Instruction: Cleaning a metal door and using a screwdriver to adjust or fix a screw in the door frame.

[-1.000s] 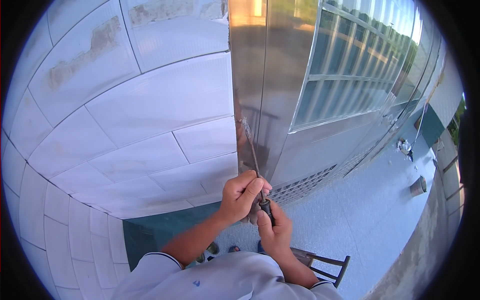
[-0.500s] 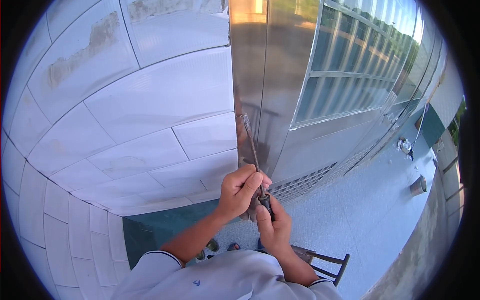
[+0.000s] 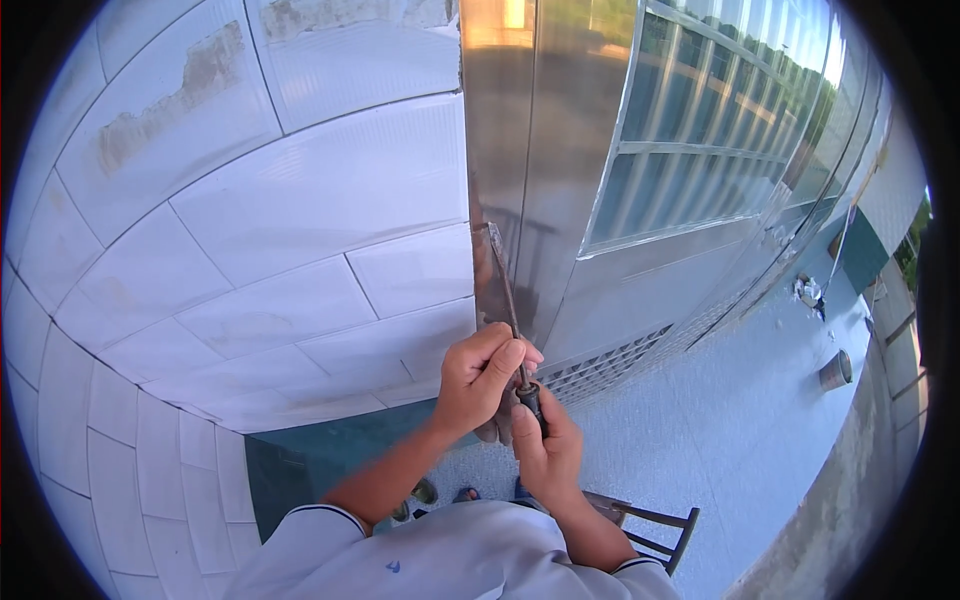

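A long flat-tipped screwdriver (image 3: 506,285) with a dark handle points up and away from me. My left hand (image 3: 478,376) is closed around the lower shaft, its thumb along the metal. My right hand (image 3: 549,450) grips the handle with the thumb laid along it. The worn, pale-flecked tip is at the seam where the white-tiled wall (image 3: 330,180) meets the brown shiny metal door frame (image 3: 500,130). Whether the tip touches the frame or only lies close to it, I cannot tell.
Right of the frame is a metal door with a glass pane (image 3: 690,190) and a vent grille (image 3: 610,365). A dark wooden stool (image 3: 680,540) stands by my right elbow. Farther right, a bucket (image 3: 836,371) and some litter (image 3: 810,292) lie on the pale floor (image 3: 690,440).
The screwdriver's tip has shifted very slightly upward along the seam. Both hands keep the same grip and nearly the same place.
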Tool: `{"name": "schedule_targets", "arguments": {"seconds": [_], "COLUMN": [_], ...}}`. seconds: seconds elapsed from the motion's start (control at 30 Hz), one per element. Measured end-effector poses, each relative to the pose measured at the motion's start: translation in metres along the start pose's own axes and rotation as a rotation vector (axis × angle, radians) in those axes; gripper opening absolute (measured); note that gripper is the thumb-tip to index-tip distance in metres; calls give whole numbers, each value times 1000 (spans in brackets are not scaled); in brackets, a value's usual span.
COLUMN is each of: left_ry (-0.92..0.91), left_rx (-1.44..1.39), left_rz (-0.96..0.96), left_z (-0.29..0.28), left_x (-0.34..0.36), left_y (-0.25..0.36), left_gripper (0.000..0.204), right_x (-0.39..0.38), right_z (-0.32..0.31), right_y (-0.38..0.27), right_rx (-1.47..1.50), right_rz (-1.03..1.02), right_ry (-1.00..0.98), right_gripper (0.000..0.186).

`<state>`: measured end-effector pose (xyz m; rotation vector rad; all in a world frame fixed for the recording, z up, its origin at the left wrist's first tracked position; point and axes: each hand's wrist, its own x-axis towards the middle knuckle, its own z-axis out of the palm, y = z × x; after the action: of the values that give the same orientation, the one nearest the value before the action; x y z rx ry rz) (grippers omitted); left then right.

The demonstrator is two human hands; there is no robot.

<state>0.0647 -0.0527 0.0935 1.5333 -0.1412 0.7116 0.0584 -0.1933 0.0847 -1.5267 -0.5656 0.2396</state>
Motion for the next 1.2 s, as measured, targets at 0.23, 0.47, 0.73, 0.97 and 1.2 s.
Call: {"name": "schedule_targets", "arguments": {"seconds": [0.23,0.47,0.73,0.97,1.2], "left_ry": [-11,-39,-34,-36,-46], "left_rx": [-6,40,18,-15,-40], "left_rz": [-6,-8,-12,-11,13], "left_z": [-1,-5,-9,-8,-8], "left_x": [-1,-6,-6,-1,-1], "left_y": [-5,-9,-6,-3,-5], "left_gripper": [30,30,30,31,31], "right_x": [4,-3,1,5,4], "right_z": [0,1,3,2,5], "right_y": [0,5,2,5,-4], "right_rx": [-12,-99,-103,-142,-176], "right_rz": [-16,-59,-106,-134,-106], "right_ry": [-10,22,-3,12,50], "right_gripper": [29,29,30,31,30]}}
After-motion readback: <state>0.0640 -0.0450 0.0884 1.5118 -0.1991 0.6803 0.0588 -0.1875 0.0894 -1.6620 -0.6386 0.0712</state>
